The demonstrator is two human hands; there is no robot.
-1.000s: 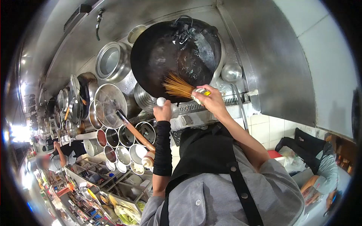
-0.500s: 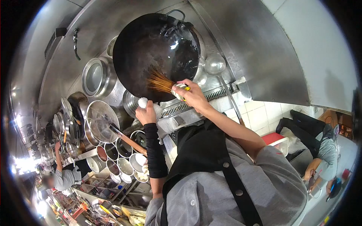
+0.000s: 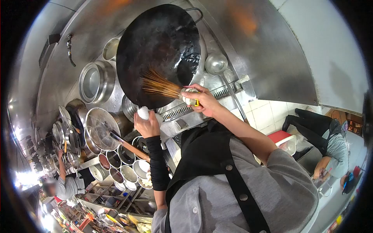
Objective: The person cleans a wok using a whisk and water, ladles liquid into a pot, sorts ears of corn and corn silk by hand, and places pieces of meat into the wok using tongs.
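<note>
I record the right hand (image 3: 206, 104) closed around the wrapped handle of a bamboo brush (image 3: 160, 84); the brush's bristles fan out over the inside of the dark wok (image 3: 155, 50), near its close edge. Whether every bristle tip touches the metal, I cannot tell. The left hand (image 3: 147, 125) is closed on a white cloth (image 3: 143, 113) at the same edge, left of the brush. I note a wet shine on the wok's inner surface and a loop handle (image 3: 196, 14) at its far side. A steel ladle (image 3: 216, 64) lies just right of the wok. To the left I find a lidded pot (image 3: 91, 83), a mesh strainer (image 3: 103, 128) and a cluster of round containers (image 3: 128, 173). One person (image 3: 336, 155) is at the right, another person (image 3: 72, 188) at the far left.
</note>
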